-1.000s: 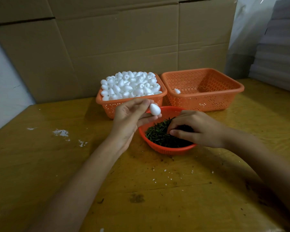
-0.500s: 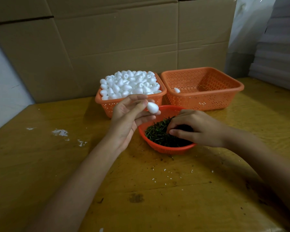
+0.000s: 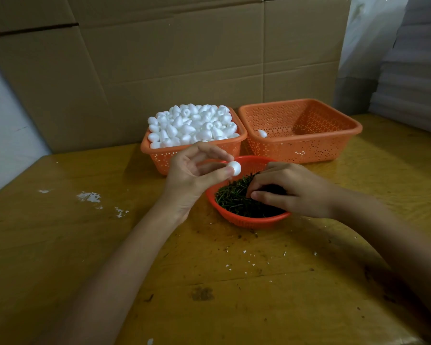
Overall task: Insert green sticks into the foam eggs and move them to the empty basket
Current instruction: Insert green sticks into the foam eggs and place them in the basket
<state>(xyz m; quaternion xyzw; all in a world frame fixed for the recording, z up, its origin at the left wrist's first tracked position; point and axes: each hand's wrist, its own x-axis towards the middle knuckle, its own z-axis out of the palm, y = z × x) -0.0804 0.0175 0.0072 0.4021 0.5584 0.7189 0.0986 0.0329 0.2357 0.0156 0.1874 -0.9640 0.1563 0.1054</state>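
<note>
Your left hand [image 3: 192, 175] has its grip clamped on one egg [image 3: 235, 168], pinched between thumb and fingertips just above the far left rim of the red bowl [image 3: 254, 222]. Your right hand [image 3: 289, 190] is down in that bowl, fingers curled into the sticks [image 3: 234, 199]; whether its grip has one pinched, I cannot tell. Behind the bowl, two orange baskets stand side by side on the bench [image 3: 209, 282]: the left basket [image 3: 164, 158] carries a heap of eggs [image 3: 192, 125], and the right basket [image 3: 309, 148] holds a lone egg [image 3: 262, 133] by its left wall.
</note>
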